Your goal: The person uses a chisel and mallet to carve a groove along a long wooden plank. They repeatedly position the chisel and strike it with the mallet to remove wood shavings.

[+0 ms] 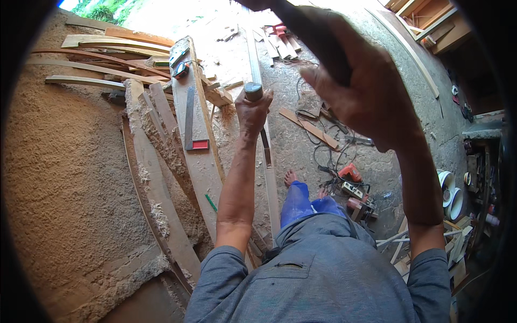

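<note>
My left hand [250, 116] is closed around a chisel [253, 91], its round grey butt end facing up. It is over a long narrow board [271, 188]; a dark strip shows below the hand, and I cannot tell whether it is the blade or a slot. My right hand [371, 89] is raised at the upper right, gripping the dark handle of a hammer [315, 37]. The hammer's head is mostly cut off by the top edge. Left of the chisel, a try square [189, 118] and a tape measure [181, 70] lie on a wide plank [202, 177].
Wood shavings and sawdust [70, 177] heap at the left, with curved boards [107, 51] above. A green pencil [211, 202] lies on the plank. An orange power tool [350, 172] and tangled cords are near my feet. White buckets [452, 196] stand at the right.
</note>
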Demonstrator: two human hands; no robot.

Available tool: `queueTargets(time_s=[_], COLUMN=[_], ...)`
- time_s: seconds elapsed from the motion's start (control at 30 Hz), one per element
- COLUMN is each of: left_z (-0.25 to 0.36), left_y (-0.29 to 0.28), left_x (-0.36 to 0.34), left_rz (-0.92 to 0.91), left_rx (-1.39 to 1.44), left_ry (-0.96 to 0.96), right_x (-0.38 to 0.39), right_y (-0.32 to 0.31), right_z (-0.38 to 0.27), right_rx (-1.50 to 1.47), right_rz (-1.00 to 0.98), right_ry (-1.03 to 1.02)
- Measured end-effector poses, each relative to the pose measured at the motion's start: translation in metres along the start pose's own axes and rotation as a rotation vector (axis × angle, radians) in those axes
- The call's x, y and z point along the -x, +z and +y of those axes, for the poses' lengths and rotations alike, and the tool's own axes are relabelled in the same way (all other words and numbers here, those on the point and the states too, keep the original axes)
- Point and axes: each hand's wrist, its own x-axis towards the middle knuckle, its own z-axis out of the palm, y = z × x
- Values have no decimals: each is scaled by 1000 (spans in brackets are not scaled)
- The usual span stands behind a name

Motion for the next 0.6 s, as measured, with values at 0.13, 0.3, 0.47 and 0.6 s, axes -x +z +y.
queueTargets(time_s=[0.13,0.3,0.47,0.6], left_z=[-10,-14,-26,-36], left_y=[2,3,-7,23], left_x=[12,13,7,-57], left_rz=[26,58,47,103], left_rx=[-30,28,-365,-23], left_ry=[118,238,548,-92], right_x=[-27,34,97,169], right_y=[8,73,76,90], right_z=[4,32,52,66], right_rx=[68,278,-97,-260], right_rz=[211,-742,-502,-231], right_ry=[-115,246,390,522])
